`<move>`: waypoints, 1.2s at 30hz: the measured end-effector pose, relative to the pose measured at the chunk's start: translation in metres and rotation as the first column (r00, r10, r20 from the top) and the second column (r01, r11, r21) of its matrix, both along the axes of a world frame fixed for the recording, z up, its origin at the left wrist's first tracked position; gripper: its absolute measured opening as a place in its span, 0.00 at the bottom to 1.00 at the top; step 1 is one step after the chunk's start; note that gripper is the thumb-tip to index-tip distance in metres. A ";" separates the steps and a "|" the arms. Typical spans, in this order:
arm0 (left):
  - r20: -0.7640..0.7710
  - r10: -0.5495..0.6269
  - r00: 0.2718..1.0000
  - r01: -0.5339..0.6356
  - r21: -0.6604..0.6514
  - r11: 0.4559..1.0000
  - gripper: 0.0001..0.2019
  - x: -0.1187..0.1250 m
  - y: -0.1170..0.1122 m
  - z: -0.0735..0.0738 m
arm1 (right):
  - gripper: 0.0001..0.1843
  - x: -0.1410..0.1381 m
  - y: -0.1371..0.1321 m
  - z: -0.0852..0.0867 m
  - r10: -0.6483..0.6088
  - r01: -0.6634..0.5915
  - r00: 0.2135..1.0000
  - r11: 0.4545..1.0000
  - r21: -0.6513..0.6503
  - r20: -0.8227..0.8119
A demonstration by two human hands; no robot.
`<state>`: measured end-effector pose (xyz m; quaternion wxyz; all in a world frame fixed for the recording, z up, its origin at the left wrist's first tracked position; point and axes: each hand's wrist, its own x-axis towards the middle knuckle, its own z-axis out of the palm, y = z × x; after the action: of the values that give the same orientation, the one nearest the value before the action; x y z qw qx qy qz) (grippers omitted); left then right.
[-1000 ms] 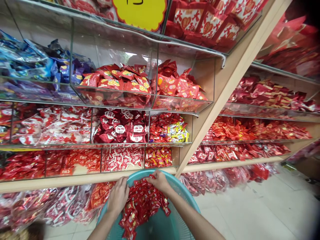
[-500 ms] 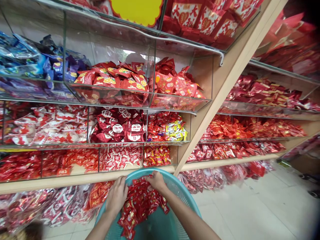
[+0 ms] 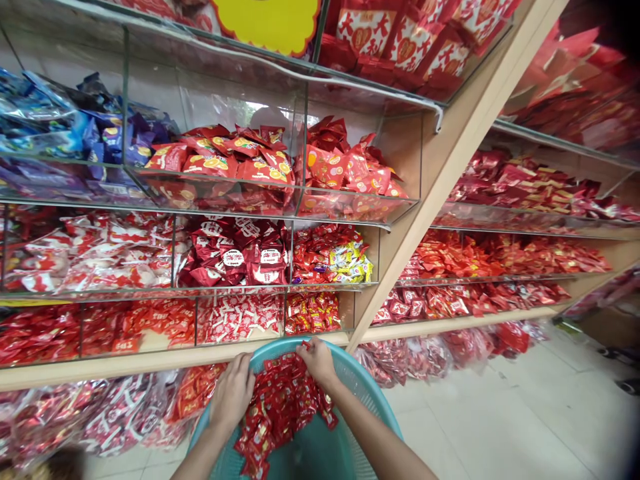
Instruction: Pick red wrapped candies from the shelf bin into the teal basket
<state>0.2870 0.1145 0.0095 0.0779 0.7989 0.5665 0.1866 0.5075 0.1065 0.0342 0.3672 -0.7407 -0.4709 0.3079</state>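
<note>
A teal plastic basket (image 3: 383,417) stands before me at the foot of the shelves. Small red wrapped candies (image 3: 283,403) are heaped inside it toward the far left, while its near bottom shows bare. My left hand (image 3: 233,393) is wrapped over the basket's left rim, fingertips on the inner side beside the candies. At the far side of the basket, my right hand (image 3: 318,363) is closed in a pinch above the heap. A bit of a red candy wrapper (image 3: 305,345) sticks out at its fingertips.
Shelves with glass-fronted compartments hold red candy packets (image 3: 215,160), blue packets (image 3: 40,113) and yellow-and-red candies (image 3: 345,260). A slanting wooden upright (image 3: 395,267) divides the shelving. Clear bags of candies (image 3: 125,413) lie below the bottom board, and pale floor tiles (image 3: 480,413) spread rightward.
My right hand has shifted slightly to the right and up, its fingers still pinched. My left hand stays on the rim. The basket and candies look nearly the same.
</note>
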 end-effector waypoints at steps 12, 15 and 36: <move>0.082 0.015 0.997 -0.013 -0.025 1.000 0.19 0.000 0.000 0.005 | 0.13 -0.042 -0.023 0.003 0.221 -0.251 0.867 0.968 -0.008 -0.448; 0.078 0.016 0.997 -0.014 -0.027 1.000 0.19 0.002 -0.001 0.007 | 0.10 -0.046 -0.031 -0.002 0.272 -0.321 0.865 0.946 -0.050 -0.421; 0.072 0.012 0.997 -0.010 -0.025 1.000 0.20 0.004 0.002 0.005 | 0.02 -0.031 -0.040 0.009 0.188 -0.176 0.930 0.982 -0.064 0.316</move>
<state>0.2914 0.1166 0.0146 0.1070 0.7876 0.5698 0.2087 0.4762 0.0669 0.0433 0.2428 -0.7402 -0.5855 0.2242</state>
